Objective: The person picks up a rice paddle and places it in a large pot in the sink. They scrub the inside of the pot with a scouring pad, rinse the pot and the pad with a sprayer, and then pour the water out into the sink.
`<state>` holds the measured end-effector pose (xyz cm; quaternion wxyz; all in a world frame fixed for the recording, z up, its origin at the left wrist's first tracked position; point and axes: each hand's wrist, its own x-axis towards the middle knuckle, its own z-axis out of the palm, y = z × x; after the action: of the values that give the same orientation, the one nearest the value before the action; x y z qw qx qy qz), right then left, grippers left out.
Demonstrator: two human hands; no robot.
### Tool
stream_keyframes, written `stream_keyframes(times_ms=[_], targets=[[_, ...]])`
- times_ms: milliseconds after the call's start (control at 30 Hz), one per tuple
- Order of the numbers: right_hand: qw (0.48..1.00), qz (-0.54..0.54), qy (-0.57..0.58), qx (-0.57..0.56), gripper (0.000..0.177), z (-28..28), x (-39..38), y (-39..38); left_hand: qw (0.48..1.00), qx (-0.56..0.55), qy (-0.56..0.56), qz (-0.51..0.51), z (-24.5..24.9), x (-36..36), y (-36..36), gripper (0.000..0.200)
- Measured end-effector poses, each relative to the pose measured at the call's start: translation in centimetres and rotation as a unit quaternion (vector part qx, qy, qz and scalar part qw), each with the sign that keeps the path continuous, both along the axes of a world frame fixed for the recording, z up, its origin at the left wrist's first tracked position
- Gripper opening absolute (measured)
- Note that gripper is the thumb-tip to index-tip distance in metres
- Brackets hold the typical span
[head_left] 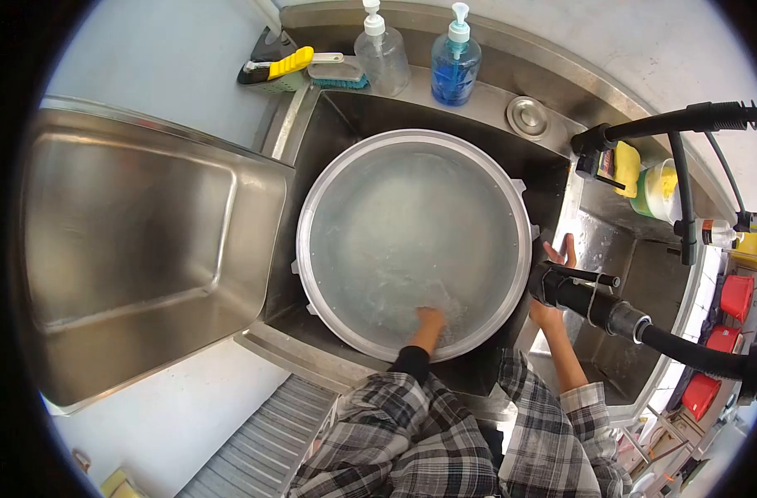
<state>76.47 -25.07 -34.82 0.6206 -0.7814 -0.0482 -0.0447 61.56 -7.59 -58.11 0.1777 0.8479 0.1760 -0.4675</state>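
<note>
Risking slop: left hand (430, 320) dips in pot (304, 241), finger state cannot tell; brisk stirring could push water (403, 216) over near side. Right hand (546, 314), fingers spread, could bump sprayer (579, 300).

Lettering: well, not one word, number or brand came up readable anywhere.
White tub (664, 192): there it was, over on the right, a green patch on its side, any print too small to make out.
Small bottle (715, 232): a dark label-like patch on this one, and again too tiny to read.
Blue-liquid bottle (455, 75): nearer the camera, yet any marking on it stayed illegible.
Clear pump bottle (382, 65): right beside it, same story, no legible print.
Yellow container (751, 246): out by the blurred edge, any lettering was lost.
</note>
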Motion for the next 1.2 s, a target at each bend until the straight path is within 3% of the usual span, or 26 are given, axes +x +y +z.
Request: stream_keyframes(times_ms=[67,133,200,233,267,300,367,400,467,533,600,667,700,767,833,900,967,1100,1167,1200], targets=[[0.999,-0.014,0.013,0.034,0.067,-0.1,0.1,0.3,0.982,-0.165,-0.044,0.081,0.0,2.5,-2.8,0.056],[0.997,-0.031,0.026,0.068,0.067,-0.1,0.1,0.4,0.992,-0.099,-0.067,-0.038,5.9,7.7,-5.2,0.056],[0.998,-0.031,0.03,0.039,0.067,-0.1,0.0,0.2,0.983,-0.114,-0.141,0.001,7.7,12.2,-6.3,0.042],[0.998,-0.034,0.034,0.038,0.067,0.3,-0.3,0.1,0.975,-0.138,-0.154,0.087,8.5,14.1,-6.5,0.042],[0.998,-0.01,-0.004,-0.065,0.064,0.9,-0.4,0.1,0.958,-0.159,-0.166,0.171,8.7,14.9,-6.6,0.043],[0.985,0.014,-0.043,-0.167,0.062,1.3,-0.4,0.2,0.958,-0.16,-0.166,0.168,9.1,14.4,-6.6,0.043],[0.974,0.001,-0.059,-0.217,0.057,0.9,-0.2,-0.2,0.944,-0.204,-0.183,0.182,9.9,13.1,-5.9,0.043],[0.951,0.022,-0.075,-0.3,0.054,0.9,-0.2,-0.6,0.944,-0.204,-0.184,0.181,10.5,12.1,-5.2,0.043],[0.885,0.061,-0.086,-0.454,0.046,0.2,-0.5,-1.8,0.975,-0.185,-0.039,0.118,11.9,9.1,-3.4,0.04],[0.882,0.022,-0.087,-0.462,0.042,0.0,-0.7,-1.6,0.992,-0.12,-0.033,-0.019,7.1,5.9,-2.1,0.038],[0.88,0.003,-0.093,-0.467,0.042,-0.4,-0.8,-2.2,0.996,-0.074,-0.001,-0.04,7.0,4.2,-0.1,0.037],[0.867,0.075,0.116,-0.479,0.041,-0.2,-0.8,-2.6,0.997,0.008,0.015,-0.075,6.9,2.3,2.7,0.035],[0.869,0.071,0.119,-0.476,0.041,-0.7,-0.8,-2.9,0.995,0.046,-0.002,-0.092,6.7,1.4,4.4,0.035],[0.882,0.038,-0.02,-0.47,0.041,-2.1,-0.9,-3.2,0.969,0.114,0.047,-0.212,9.7,1.9,8.2,0.03],[0.879,-0.009,-0.046,-0.474,0.044,-1.8,-0.9,-2.5,0.958,0.195,0.038,-0.208,13.3,3.2,11.6,0.023],[0.892,-0.008,-0.008,-0.452,0.04,0.2,-0.7,-1.7,0.954,0.269,0.071,-0.113,15.7,4.9,15.4,0.019],[0.904,-0.018,-0.005,-0.426,0.039,1.8,-0.6,-1.0,0.925,0.289,-0.054,-0.241,15.2,5.4,19.6,0.018],[0.917,-0.028,-0.028,-0.397,0.037,2.3,-0.4,-1.0,0.889,0.34,-0.136,-0.276,16.5,5.6,20.0,0.016],[0.92,-0.023,-0.005,-0.391,0.037,2.5,-0.2,-1.0,0.941,0.23,-0.096,-0.229,17.4,3.8,17.9,0.016],[0.923,-0.022,-0.004,-0.384,0.037,2.6,-0.3,-1.0,0.941,0.217,-0.113,-0.233,17.2,2.4,16.6,0.015]])
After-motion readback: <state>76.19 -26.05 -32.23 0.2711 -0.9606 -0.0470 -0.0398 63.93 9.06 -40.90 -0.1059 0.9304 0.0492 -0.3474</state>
